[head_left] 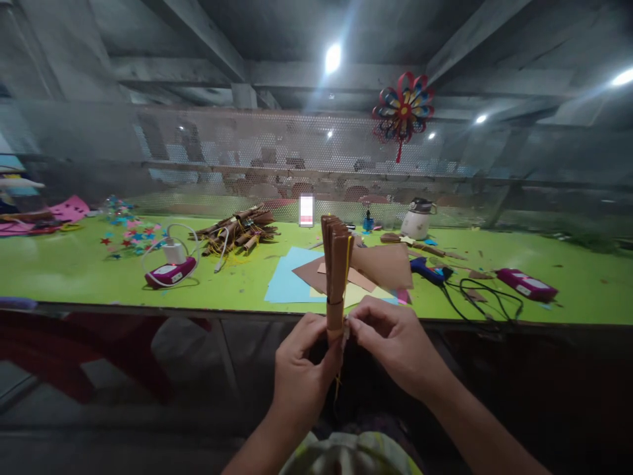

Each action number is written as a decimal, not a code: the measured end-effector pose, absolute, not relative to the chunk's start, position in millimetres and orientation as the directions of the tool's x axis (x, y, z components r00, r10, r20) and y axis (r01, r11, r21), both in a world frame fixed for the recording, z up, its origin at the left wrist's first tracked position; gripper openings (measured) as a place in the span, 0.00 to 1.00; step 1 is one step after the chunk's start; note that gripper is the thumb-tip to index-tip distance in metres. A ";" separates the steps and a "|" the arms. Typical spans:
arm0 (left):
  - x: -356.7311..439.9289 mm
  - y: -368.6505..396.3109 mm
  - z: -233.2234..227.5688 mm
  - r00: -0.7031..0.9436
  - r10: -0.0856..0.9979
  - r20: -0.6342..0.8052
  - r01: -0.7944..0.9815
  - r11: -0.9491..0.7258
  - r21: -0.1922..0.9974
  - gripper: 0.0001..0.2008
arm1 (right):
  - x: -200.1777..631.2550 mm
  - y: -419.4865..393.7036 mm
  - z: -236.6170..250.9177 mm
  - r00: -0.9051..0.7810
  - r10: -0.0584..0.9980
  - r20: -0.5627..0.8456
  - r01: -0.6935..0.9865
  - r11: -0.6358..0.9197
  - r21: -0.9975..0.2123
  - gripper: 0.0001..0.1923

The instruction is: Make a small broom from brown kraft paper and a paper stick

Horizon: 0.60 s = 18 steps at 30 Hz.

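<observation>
The left hand (301,369) grips the brown paper bundle (336,270) upright, just before the counter (74,270). Right-hand fingers (363,323) pinch yellow thread (348,254) at its waist; tying seems underway, and tightening calls for steady tension.

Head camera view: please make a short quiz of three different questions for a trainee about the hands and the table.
1. True or false: the left hand grips the folded brown paper bundle upright.
2. What does the right hand pinch beside the bundle? A) scissors B) yellow string C) the phone
3. Fill in: the blue glue gun lies on the ____ table.

Key: 1 true; 2 B; 3 green.
</observation>
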State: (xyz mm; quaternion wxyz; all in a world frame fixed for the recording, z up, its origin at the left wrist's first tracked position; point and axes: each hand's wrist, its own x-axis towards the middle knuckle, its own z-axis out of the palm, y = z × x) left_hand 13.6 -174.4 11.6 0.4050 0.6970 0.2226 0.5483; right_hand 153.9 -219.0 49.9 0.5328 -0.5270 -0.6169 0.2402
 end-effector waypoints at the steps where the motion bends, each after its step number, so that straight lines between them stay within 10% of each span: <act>1: 14.0 -174.6 11.9 0.302 0.757 0.579 -0.139 -0.566 0.813 0.08 | 154.6 -217.7 49.3 0.122 0.908 0.400 0.368 0.332 -0.869 0.09; 18: 18.5 -179.2 23.3 0.326 0.930 0.169 -0.312 -0.063 0.948 0.11 | 152.0 -213.5 40.6 0.186 0.897 0.401 0.362 0.317 -0.877 0.08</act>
